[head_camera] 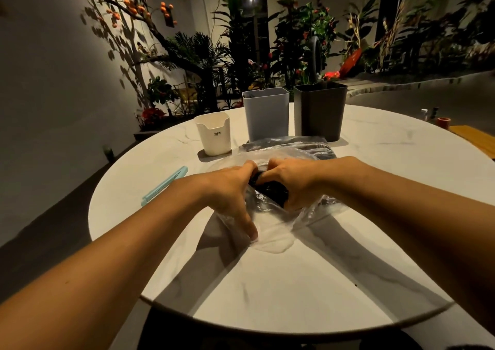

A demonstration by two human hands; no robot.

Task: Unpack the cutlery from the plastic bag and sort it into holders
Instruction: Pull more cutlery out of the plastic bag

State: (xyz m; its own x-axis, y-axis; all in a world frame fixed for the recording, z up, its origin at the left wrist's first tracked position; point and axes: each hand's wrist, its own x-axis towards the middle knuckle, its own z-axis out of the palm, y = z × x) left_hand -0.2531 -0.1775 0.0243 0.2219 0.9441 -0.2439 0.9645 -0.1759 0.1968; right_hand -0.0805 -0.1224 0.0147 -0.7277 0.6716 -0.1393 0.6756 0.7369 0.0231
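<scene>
The round marble table (pixel 267 282) takes up most of the scene, lit from above, with the work kept to its far half where both arms can reach. Along the back stand three holders in a row: a black holder (pixel 318 111), a grey holder (pixel 266 113) just beside it and a shorter white holder (pixel 213 134), all open-topped and within reach, presumably waiting for the sorted pieces. In front of them lies the plastic bag (pixel 278 223), crumpled flat on the table, with dark cutlery (pixel 270 191) bunched inside at its middle. The left hand (pixel 233 189) pins the film down, thumb stretched to the near edge, likely to stop it sliding. The right hand (pixel 292 180) curls round the dark bundle; its fingertips are hidden. A pale blue clip (pixel 164 185) lies apart at the left
</scene>
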